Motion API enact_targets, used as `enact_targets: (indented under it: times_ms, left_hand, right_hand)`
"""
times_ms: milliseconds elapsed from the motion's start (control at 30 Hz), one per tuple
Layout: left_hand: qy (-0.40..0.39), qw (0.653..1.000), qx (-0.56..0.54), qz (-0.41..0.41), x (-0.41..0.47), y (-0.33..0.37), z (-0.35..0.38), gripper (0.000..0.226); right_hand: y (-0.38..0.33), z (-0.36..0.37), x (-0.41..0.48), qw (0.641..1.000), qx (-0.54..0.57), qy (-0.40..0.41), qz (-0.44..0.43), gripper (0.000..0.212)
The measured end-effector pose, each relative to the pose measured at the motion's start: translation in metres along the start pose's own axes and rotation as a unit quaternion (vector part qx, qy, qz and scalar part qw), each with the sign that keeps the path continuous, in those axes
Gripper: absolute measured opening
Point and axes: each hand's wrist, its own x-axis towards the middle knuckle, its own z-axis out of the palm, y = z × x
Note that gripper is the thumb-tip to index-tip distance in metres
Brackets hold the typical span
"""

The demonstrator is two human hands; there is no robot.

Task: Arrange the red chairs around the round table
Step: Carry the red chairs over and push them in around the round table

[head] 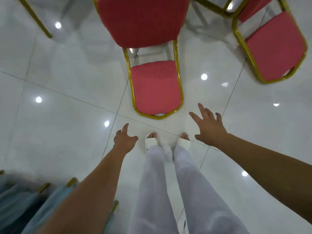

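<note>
Both hands are out and empty, left hand [125,139] and right hand [209,127], fingers spread and apart, just short of the red chair [155,88] standing dead ahead with its back to the person. Stiff gold frame, padded, likely light: grab the backrest's top corners

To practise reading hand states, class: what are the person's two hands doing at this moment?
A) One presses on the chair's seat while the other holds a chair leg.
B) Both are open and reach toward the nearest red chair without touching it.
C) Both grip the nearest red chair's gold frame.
B: the left hand and right hand hold nothing, and bare floor shows between them and the red chair.
</note>
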Motion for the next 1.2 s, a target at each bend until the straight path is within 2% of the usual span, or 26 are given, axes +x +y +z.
enact_targets:
  times_ms: [133,233,433,533,600,667,733,800,900,1000,1100,1200]
  left_hand:
    - [-0.006,0.999,-0.03,-0.022,0.087,-0.014,0.04,0.083]
    - [0.006,0.999,-0.038,-0.002,0.157,-0.021,0.066,0.085]
    - [0.028,0.998,-0.061,0.006,0.284,-0.035,0.111,0.085]
    - [0.037,0.988,-0.148,-0.026,0.344,-0.034,0.129,0.09]
    - [0.049,0.969,-0.237,-0.051,0.382,-0.03,0.137,0.091]
    - [0.044,0.935,-0.344,-0.071,0.413,-0.026,0.144,0.089]
    - [0.023,0.909,-0.408,-0.084,0.439,-0.022,0.15,0.084]
    - [0.007,0.899,-0.43,-0.085,0.455,-0.023,0.156,0.076]
    - [-0.027,0.882,-0.463,-0.079,0.463,-0.028,0.158,0.063]
    - [-0.06,0.867,-0.485,-0.094,0.456,-0.035,0.148,0.055]
    - [-0.025,0.861,-0.492,-0.127,0.431,-0.05,0.133,0.042]
    - [0.013,0.88,-0.45,-0.151,0.375,-0.066,0.112,0.021]
  right_hand:
    - [-0.001,0.06,0.07,0.999,0.01,-0.029,0.021,0.105]
    - [-0.001,0.1,0.127,0.998,0.018,-0.051,0.037,0.108]
    - [0.011,0.158,0.248,0.996,0.048,-0.042,0.067,0.111]
    - [0.022,0.181,0.308,0.987,0.107,-0.028,0.114,0.116]
    - [0.026,0.191,0.345,0.956,0.257,0.013,0.139,0.115]
    - [0.03,0.198,0.378,0.868,0.461,0.071,0.172,0.108]
    - [0.032,0.203,0.405,0.776,0.586,0.073,0.22,0.104]
    - [0.031,0.209,0.421,0.731,0.638,0.043,0.238,0.092]
    - [0.034,0.212,0.428,0.696,0.678,0.017,0.238,0.06]
    - [0.037,0.207,0.416,0.672,0.698,-0.037,0.244,0.054]
    - [0.026,0.202,0.384,0.685,0.681,-0.076,0.247,0.053]
    - [0.004,0.188,0.323,0.659,0.697,-0.097,0.265,0.033]
